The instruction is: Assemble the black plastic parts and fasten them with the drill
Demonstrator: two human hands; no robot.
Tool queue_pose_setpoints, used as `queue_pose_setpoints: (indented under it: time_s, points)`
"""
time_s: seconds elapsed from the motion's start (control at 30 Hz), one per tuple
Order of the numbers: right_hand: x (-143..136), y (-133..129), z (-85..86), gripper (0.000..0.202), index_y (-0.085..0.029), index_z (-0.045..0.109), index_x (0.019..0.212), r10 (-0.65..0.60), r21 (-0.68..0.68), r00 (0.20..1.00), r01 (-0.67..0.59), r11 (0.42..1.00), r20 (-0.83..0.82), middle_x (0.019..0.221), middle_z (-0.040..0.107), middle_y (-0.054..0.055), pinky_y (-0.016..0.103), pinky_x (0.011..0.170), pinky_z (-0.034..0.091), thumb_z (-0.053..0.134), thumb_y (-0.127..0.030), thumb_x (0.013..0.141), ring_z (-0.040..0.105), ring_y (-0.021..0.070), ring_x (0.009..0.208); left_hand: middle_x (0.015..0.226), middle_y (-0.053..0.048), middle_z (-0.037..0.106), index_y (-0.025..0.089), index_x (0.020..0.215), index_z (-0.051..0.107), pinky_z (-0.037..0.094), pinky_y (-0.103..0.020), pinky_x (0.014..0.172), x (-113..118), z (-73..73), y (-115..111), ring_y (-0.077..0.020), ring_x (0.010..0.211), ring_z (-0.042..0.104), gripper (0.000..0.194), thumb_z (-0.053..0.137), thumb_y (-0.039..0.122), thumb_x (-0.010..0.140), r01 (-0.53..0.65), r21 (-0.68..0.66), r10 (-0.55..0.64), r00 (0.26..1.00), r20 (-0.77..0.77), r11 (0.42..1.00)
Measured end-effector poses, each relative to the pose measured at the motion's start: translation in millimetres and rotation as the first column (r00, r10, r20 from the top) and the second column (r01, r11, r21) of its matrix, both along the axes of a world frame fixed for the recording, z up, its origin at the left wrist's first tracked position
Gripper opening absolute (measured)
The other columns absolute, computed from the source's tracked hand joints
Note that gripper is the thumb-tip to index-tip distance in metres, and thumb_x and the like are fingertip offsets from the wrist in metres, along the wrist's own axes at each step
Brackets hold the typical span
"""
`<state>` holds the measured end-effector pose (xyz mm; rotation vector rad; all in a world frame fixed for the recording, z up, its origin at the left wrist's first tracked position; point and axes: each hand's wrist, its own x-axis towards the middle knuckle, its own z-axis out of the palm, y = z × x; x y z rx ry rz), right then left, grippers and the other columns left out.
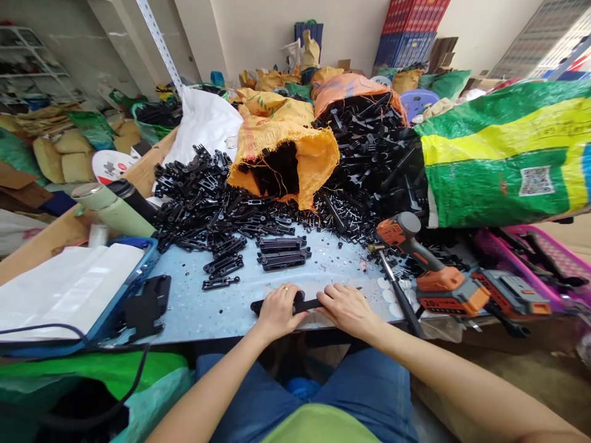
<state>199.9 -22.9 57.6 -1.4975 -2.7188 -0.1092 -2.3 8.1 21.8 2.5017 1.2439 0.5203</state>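
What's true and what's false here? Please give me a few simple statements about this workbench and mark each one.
1. The left hand and the right hand touch dark hardware. True.
2. The right hand holds the orange power tool. False: the orange power tool rests on the tabletop, farther right.
3. A ring is on the left hand. True.
4. The green-and-yellow sack is at the left. False: the green-and-yellow sack is at the right.
5. The orange-yellow sack has an open mouth. True.
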Motion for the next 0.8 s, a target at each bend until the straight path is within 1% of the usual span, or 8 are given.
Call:
queue_pose_setpoints:
  time_s: [0.17, 0.3, 0.37, 0.43, 0.53, 0.63, 0.73, 0.8]
  points:
    - [2, 8, 1.6, 0.026, -0.02, 0.056, 0.091, 0.04, -0.012, 0.999, -0.04, 0.999, -0.007, 0.083, 0.057, 0.006, 0.031, 0.063, 0.033, 0.039, -0.04, 0.092, 0.052, 0.0196, 0.077, 0.09, -0.006, 0.06, 0.018, 0.098, 0.05, 0.044, -0.033, 0.073, -3, -4.2, -1, -0.0236, 0.088, 0.057, 0.038, 0.059, 0.048, 0.076, -0.007, 0.003, 0.007, 1.0, 0.012, 1.0]
    - [30, 18, -10.7, 0.034, -0.019, 0.057, 0.094, 0.093, -0.126, 0.991, -0.105, 0.986, -0.092, 0.085, 0.057, 0.006, 0.029, 0.064, 0.035, 0.036, -0.045, 0.092, 0.053, 0.018, 0.079, 0.094, -0.006, 0.059, 0.019, 0.102, 0.05, 0.045, -0.034, 0.074, 15, 2.4, 7, -0.0241, 0.089, 0.056, 0.051, 0.057, 0.06, 0.072, 0.062, -0.073, -0.066, 0.996, -0.066, 0.995]
    - [47, 18, -17.9, 0.037, -0.019, 0.057, 0.097, 0.082, -0.171, 0.985, -0.108, 0.979, -0.151, 0.088, 0.058, 0.006, 0.028, 0.068, 0.037, 0.035, -0.048, 0.091, 0.053, 0.0179, 0.082, 0.107, -0.008, 0.057, 0.02, 0.115, 0.046, 0.043, -0.035, 0.081, 36, 11.2, 29, -0.0245, 0.1, 0.052, 0.054, 0.051, 0.059, 0.078, 0.07, -0.054, -0.075, 0.994, -0.084, 0.996]
    - [60, 13, -23.2, 0.037, -0.019, 0.058, 0.1, 0.052, -0.194, 0.981, -0.089, 0.977, -0.19, 0.091, 0.058, 0.007, 0.029, 0.072, 0.038, 0.036, -0.048, 0.091, 0.052, 0.0185, 0.086, 0.118, -0.009, 0.053, 0.02, 0.124, 0.04, 0.04, -0.035, 0.089, 62, 21.7, 66, -0.0235, 0.11, 0.047, 0.045, 0.04, 0.046, 0.089, -0.028, -0.011, 0.027, 0.993, -0.114, 1.0]
    - [71, 1, -26.6, 0.035, -0.02, 0.058, 0.098, 0.022, -0.225, 0.976, -0.072, 0.972, -0.215, 0.092, 0.058, 0.006, 0.031, 0.076, 0.039, 0.039, -0.048, 0.09, 0.053, 0.0194, 0.088, 0.115, -0.012, 0.054, 0.016, 0.12, 0.046, 0.039, -0.036, 0.091, 93, 32.8, 133, -0.0223, 0.112, 0.047, 0.031, 0.035, 0.026, 0.093, -0.182, -0.036, 0.173, 0.968, -0.182, 0.983]
    - [72, 4, -26.0, 0.032, -0.021, 0.058, 0.097, -0.055, -0.209, 0.971, 0.005, 0.978, -0.234, 0.094, 0.059, 0.006, 0.03, 0.077, 0.04, 0.04, -0.046, 0.09, 0.053, 0.0188, 0.088, 0.112, -0.01, 0.055, 0.015, 0.113, 0.052, 0.045, -0.039, 0.085, 110, 32.0, 180, -0.021, 0.102, 0.054, 0.027, 0.047, 0.028, 0.089, -0.214, -0.08, 0.194, 0.958, -0.21, 0.973]
    - [67, 37, -24.1, 0.029, -0.019, 0.056, 0.102, -0.217, -0.108, 0.951, 0.197, 0.974, -0.219, 0.098, 0.058, 0.007, 0.029, 0.08, 0.04, 0.037, -0.039, 0.093, 0.053, 0.0192, 0.093, 0.114, -0.009, 0.054, 0.015, 0.114, 0.051, 0.049, -0.04, 0.08, 118, 25.8, 193, -0.0193, 0.095, 0.056, 0.034, 0.053, 0.033, 0.086, -0.207, -0.098, 0.183, 0.96, -0.213, 0.973]
    - [63, 71, -24.2, 0.027, -0.018, 0.055, 0.104, -0.375, -0.052, 0.912, 0.372, 0.927, -0.163, 0.1, 0.058, 0.009, 0.029, 0.08, 0.041, 0.039, -0.035, 0.092, 0.052, 0.021, 0.097, 0.11, -0.01, 0.055, 0.013, 0.11, 0.055, 0.048, -0.038, 0.081, 120, 25.1, 186, -0.02, 0.096, 0.056, 0.028, 0.052, 0.03, 0.087, -0.187, -0.075, 0.17, 0.967, -0.189, 0.979]
